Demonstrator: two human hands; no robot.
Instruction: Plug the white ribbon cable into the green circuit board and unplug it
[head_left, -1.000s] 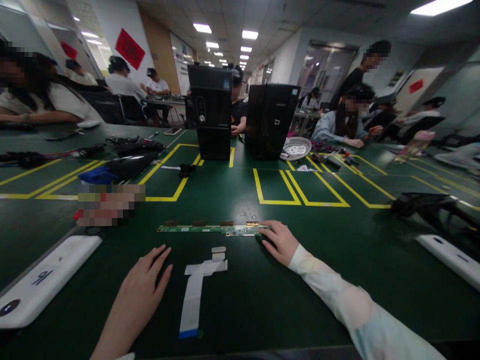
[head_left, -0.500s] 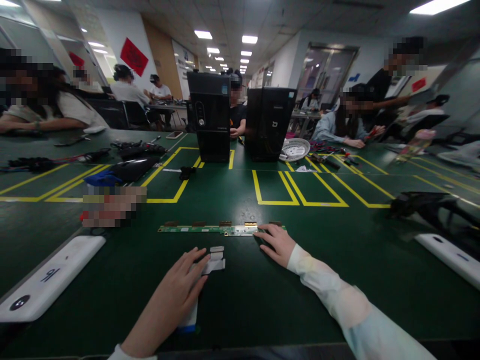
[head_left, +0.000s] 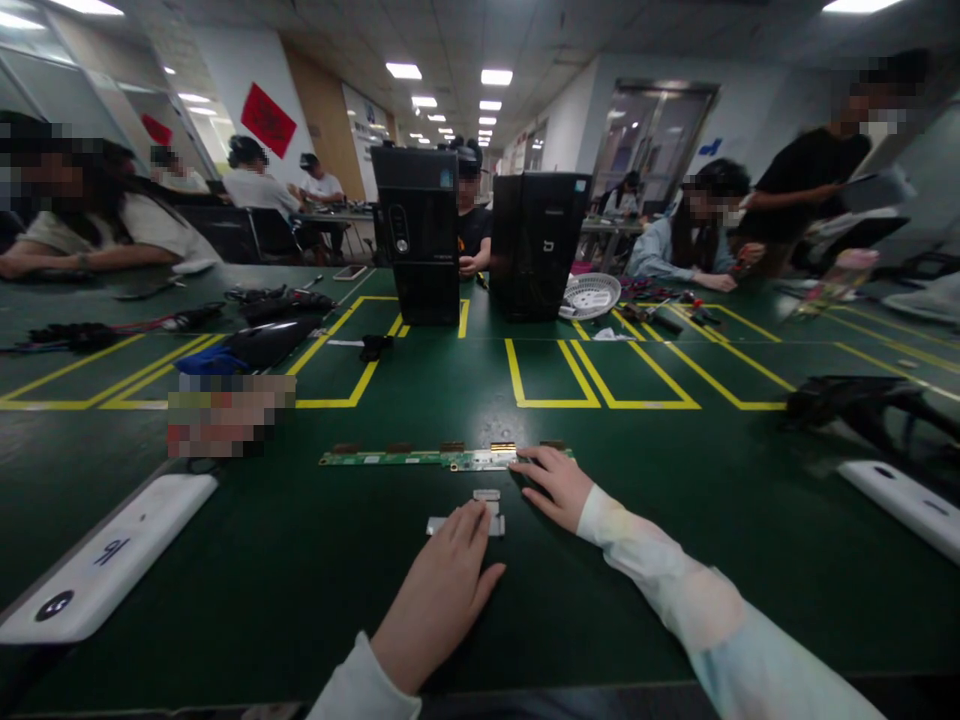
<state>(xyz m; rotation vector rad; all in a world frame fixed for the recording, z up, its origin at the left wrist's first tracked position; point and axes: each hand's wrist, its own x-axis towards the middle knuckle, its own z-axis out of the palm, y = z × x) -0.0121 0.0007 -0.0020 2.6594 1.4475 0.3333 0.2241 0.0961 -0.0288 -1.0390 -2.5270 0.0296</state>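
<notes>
A long, thin green circuit board (head_left: 390,460) lies across the table, with brownish tabs along its far edge and a shiny silver section right of its middle. The fingertips of my right hand (head_left: 556,488) rest on the board near its right end, fingers apart. Closer to me, my left hand (head_left: 446,575) lies flat with its fingers stretched over a white flat ribbon cable (head_left: 495,524). The cable's connector end shows just beyond the fingertips, short of the board. The rest of the cable is hidden under the hand.
Two black computer towers (head_left: 416,235) stand at the back of the green table (head_left: 660,600). Yellow tape (head_left: 559,404) marks boxes on it. White devices (head_left: 112,560) lie at both sides. A white basket (head_left: 592,297) and several cables are farther off. Other people sit around.
My left hand has slid right with the ribbon cable, bringing its connector end below the board's silver section. The right hand has stayed at the board's right end.
</notes>
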